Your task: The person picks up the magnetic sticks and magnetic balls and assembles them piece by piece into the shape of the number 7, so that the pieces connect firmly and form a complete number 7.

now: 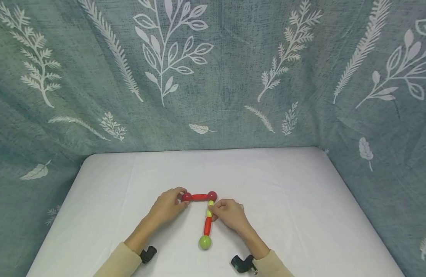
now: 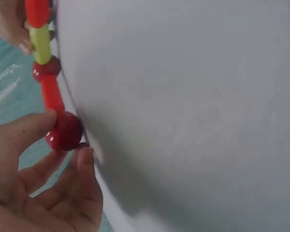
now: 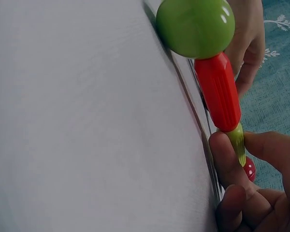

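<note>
My left hand (image 1: 167,206) pinches a glossy red ball (image 2: 66,131) between thumb and fingers. From that ball a short red rod (image 1: 200,197) runs right to a second red ball (image 1: 212,196). A yellow-green rod (image 2: 40,45) extends from the second ball toward me, and the thumb and fingers of my right hand (image 1: 231,214) pinch it. In line with it comes another red rod (image 3: 219,92), ending in a green ball (image 3: 195,28). The joined pieces form a corner shape at the table's middle. The right fingers partly cover the yellow-green rod.
A white-covered table (image 1: 289,215) lies under both hands. Behind and beside it hangs a teal cloth (image 1: 230,77) with white leaf prints. Black devices are worn at the left wrist (image 1: 148,254) and the right wrist (image 1: 242,264), near the beige sleeves.
</note>
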Tool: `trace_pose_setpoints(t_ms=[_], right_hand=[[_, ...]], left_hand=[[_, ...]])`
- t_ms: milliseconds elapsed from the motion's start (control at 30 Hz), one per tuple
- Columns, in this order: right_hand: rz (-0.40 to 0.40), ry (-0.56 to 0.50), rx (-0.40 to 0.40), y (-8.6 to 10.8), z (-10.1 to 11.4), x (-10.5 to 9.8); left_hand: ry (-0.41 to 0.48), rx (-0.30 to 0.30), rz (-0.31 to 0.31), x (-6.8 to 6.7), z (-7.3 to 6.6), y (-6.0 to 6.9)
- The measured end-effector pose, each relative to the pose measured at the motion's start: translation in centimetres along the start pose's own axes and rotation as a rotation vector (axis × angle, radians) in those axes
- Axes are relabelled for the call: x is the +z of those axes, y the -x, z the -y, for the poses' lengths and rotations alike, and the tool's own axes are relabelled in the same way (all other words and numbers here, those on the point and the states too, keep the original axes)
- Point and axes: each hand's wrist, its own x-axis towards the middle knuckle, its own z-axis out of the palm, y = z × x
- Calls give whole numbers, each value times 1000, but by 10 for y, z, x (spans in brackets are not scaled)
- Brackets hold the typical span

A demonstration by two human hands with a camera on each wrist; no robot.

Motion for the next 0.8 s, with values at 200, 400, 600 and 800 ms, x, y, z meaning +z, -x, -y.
trace_pose_setpoints(t_ms=[200,400,600,800], right_hand=[[-2,-2,6,0,-1,2],[-16,4,18,0,0,2],[-40,7,0,1,0,4],[-59,27,-13,1,-1,6]], left_hand=[[19,6,0,3,2,-2],[19,1,1,4,3,-3],[21,-7,9,3,3,-3],[24,8,12,3,3,-3]])
